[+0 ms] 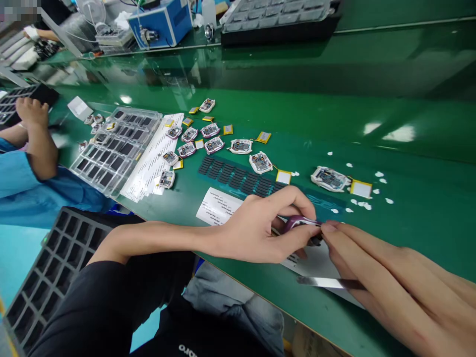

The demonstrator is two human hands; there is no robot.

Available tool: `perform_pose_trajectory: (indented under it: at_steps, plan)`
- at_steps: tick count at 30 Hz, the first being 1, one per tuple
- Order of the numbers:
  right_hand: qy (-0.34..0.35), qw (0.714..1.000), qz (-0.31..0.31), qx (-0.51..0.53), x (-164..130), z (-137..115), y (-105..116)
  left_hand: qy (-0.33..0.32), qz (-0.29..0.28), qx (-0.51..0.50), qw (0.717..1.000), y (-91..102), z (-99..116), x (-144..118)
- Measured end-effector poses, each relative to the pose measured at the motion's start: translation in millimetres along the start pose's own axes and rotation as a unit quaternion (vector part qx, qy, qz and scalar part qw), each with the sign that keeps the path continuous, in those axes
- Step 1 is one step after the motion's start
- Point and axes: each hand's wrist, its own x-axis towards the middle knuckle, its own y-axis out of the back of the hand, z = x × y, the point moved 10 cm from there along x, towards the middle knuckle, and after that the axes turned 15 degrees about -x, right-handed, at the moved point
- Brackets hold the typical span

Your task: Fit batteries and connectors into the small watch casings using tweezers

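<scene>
Right at the near edge of the green tabletop (409, 148), the left hand (256, 230) pinches a small purple casing (300, 223), thumb below and fingers (297, 198) curled over its top, so the casing sits closed in that grip just above a white sheet (316, 260). The right hand (390, 277) comes in from the right of the casing with its fingers stretched out long; one fingertip touches the casing's right end, and slim metal tweezers (327, 282) lie under this hand, held against the palm side, though exactly how the fingers clasp them cannot be told. Just behind the casing lies a strip of dark pads (238, 176) on a teal backing, with a white label (217, 206) to the casing's left. Farther back from the casing, several small circuit boards (329, 178) with yellow-edged batteries (360, 188) are scattered, and white scraps (366, 204) dot the surface to the casing's right. Well to the left of the casing stands a clear compartment tray (119, 146), and nearer, off the table edge, an empty black grid tray (55, 258). Beyond the clear tray another person's arm in a blue sleeve (33, 183) rests. At the far side from the casing sits a blue box-shaped machine (163, 22).
</scene>
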Motion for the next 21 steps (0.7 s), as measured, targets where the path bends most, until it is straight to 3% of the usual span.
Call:
perform_pose_trajectory:
  at_steps: [3, 7, 21]
  plan:
    - [0.023, 1.0, 0.006, -0.002, -2.4, -0.3, 0.7, 0.012, -0.004, 0.021, 1.0, -1.1, -0.6, -0.9]
    - [0.038, 0.999, 0.009, -0.007, -3.0, -2.3, 0.8, -0.018, -0.017, 0.047, 0.999, -5.1, 5.5, -2.4]
    - [0.017, 0.999, 0.023, 0.015, 1.9, -2.3, 3.0, -0.012, -0.016, 0.045, 0.999, -4.4, 5.9, -2.1]
